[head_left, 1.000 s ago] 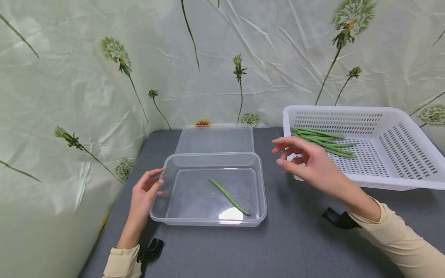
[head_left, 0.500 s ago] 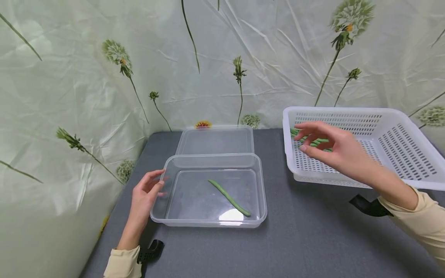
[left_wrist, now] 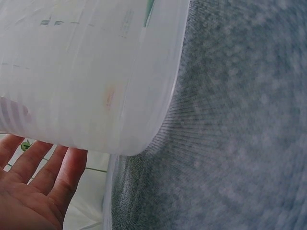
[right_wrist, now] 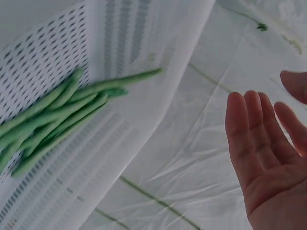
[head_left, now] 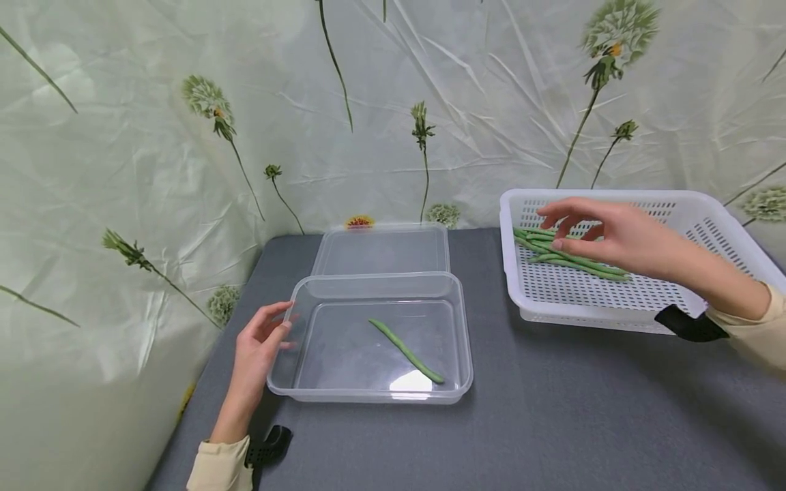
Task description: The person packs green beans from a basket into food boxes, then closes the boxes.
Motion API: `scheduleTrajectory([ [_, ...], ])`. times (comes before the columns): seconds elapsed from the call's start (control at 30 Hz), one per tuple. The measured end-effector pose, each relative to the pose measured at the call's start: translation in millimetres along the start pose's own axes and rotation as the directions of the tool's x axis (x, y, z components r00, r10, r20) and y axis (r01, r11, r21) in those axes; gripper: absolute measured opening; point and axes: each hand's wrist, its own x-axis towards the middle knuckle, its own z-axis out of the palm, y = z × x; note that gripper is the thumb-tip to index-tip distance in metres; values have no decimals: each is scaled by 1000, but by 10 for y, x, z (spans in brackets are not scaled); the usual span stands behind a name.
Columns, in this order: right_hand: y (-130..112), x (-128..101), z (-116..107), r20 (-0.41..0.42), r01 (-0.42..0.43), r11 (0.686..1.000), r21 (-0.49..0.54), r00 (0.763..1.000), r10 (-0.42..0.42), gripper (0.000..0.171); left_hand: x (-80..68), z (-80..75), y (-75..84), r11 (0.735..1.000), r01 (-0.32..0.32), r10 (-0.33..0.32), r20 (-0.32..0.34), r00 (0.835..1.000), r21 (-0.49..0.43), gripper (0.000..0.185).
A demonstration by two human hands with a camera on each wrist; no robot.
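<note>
A clear plastic container (head_left: 295, 395) sits on the grey table with one green bean (head_left: 405, 350) lying in it. My left hand (head_left: 260, 341) rests against the container's left wall (left_wrist: 86, 76), fingers (left_wrist: 53, 172) straight and relaxed. A white perforated basket (head_left: 724, 259) at the right holds several green beans (head_left: 568, 256) (right_wrist: 57, 115). My right hand (head_left: 604, 232) hovers over those beans with fingers (right_wrist: 252, 134) spread and nothing in them.
The container's clear lid (head_left: 381, 249) lies flat just behind it. A flower-printed sheet (head_left: 153, 136) covers the wall behind and the left side. The grey table (head_left: 552, 416) stretches between container and basket.
My right hand has travelled from beside the container to the right and up over the basket's beans. The left hand and the container have stayed put.
</note>
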Motion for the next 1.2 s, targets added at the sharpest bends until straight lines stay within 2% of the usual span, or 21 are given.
scheduleTrajectory([
  [0.23,228,122,-10,109,-90,996,-15,990,91,42,8,-2,4,1000,4,-4,-5,1000,5,31],
  [0.4,447,198,61,144,-66,997,-35,987,70,40,-4,-4,-7,1000,7,-7,-5,1000,-2,31],
  [0.57,635,288,120,190,-81,996,-48,978,89,37,-14,-2,-14,1000,5,-5,-5,1000,12,31],
  [0.77,813,383,197,260,-116,993,23,960,106,35,-10,-3,-15,1000,5,-5,-12,1000,10,31],
  [0.9,947,416,273,295,-118,988,102,952,83,36,-3,-1,-11,1000,4,-4,-10,1000,11,31],
  [1.2,1213,439,445,359,-174,956,235,930,80,35,-6,6,1,1000,3,-3,-11,1000,9,31],
])
